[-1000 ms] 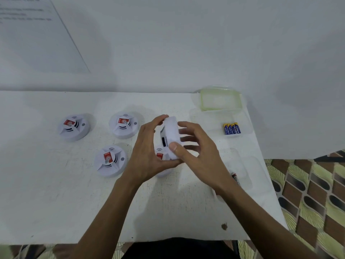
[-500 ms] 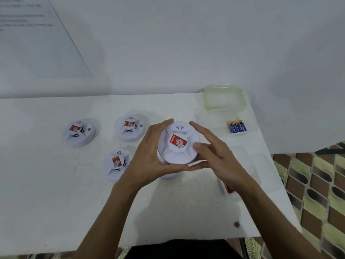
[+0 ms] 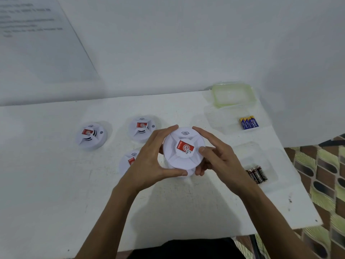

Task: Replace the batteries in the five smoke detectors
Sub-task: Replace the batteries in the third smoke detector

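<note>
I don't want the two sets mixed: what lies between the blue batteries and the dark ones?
Head view: only clear tray rims and bare table separate the blue batteries from the dark batteries.

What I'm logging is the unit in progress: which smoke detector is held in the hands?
The nearest detector, gripped between left hand and right hand, red label up; the other detectors lie on the table.

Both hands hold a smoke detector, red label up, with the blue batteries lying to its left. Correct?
Not quite. In the head view the blue batteries lie to its right. The left hand and right hand do hold the smoke detector, red label up.
</note>
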The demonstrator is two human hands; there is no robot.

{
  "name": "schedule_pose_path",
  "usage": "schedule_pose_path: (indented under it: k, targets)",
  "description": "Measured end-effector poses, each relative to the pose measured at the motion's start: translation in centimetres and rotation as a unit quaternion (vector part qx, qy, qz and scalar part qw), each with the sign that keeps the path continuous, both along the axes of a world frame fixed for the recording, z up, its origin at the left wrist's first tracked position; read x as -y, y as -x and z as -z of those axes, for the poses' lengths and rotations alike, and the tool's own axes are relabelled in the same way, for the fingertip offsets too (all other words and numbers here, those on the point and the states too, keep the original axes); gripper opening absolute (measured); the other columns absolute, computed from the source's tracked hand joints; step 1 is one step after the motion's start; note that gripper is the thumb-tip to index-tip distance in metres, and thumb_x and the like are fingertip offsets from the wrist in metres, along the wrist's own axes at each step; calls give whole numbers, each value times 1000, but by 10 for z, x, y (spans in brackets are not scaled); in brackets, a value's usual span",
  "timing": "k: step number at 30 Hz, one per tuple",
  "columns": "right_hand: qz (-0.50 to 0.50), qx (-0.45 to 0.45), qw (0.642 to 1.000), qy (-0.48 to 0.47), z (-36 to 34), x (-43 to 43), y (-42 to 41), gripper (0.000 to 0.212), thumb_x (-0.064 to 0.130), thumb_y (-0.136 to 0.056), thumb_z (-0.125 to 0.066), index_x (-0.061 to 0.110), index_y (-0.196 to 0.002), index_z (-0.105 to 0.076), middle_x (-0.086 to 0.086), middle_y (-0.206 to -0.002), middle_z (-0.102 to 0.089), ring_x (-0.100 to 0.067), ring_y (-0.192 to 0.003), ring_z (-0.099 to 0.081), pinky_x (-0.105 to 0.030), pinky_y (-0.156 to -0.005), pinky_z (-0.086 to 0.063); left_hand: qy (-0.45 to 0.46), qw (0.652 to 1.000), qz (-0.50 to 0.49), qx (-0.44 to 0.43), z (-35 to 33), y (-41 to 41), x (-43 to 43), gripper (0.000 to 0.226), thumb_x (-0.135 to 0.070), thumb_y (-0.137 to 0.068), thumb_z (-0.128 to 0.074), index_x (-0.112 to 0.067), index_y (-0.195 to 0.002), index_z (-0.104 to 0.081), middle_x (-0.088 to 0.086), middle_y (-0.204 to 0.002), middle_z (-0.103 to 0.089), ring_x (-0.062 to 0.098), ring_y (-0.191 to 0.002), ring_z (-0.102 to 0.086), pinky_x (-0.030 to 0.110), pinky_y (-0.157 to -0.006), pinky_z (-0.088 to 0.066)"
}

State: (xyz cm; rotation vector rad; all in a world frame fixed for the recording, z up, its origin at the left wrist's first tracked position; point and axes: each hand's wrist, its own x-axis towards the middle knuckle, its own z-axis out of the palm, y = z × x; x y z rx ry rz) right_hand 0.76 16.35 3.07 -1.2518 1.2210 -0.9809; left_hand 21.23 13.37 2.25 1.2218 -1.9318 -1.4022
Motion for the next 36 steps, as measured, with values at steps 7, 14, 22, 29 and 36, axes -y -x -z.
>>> schedule_pose_path:
  k: [7,14,22,29,36]
  targets:
    - [3,-14,1000,2,2,0,-9,47,4,-101,-43,31,-139,-49,-26,-85,-66,-26,-58,-60,-38,-61,-54,55,997,-48,5,-2,-8,1,89,-78,-51,-70,-44,-125,-34,-50,-121,-40,-21,-115,-40,4,-95,-35]
    - [6,-14,1000,-8,1,0,-10,47,3,-101,-43,30,-139,-49,-26,-84,-66,-25,-56,-58,-39,-60,-54,20,998,-60,-12,2,-7,2,95,-77,-44,-73,-44,-124,-35,-45,-119,-42,-26,-111,-39,8,-99,-36]
    - [-1,-13,1000,-4,1,2,-10,47,4,-101,-43,31,-138,-49,-21,-86,-68,-24,-56,-58,-37,-59,-53,13,997,-76,-22,0,-6,0,87,-87,-51,-58,-42,-122,-34,-40,-124,-44,-26,-115,-37,-4,-90,-32]
    - [2,-7,1000,-11,2,2,-9,46,3,-101,-43,28,-140,-48,-20,-87,-69,-24,-56,-57,-37,-59,-53,10,996,-79,-41,1,-5,2,94,-95,-40,-55,-42,-115,-33,-52,-114,-44,-22,-109,-44,-1,-91,-33]
    - [5,-1,1000,-14,2,1,-10,46,5,-101,-43,30,-140,-48,-17,-88,-69,-24,-58,-58,-39,-61,-54,5,997,-60,-43,-2,-6,3,99,-91,-33,-63,-42,-114,-34,-28,-119,-38,-29,-104,-43,2,-89,-35]
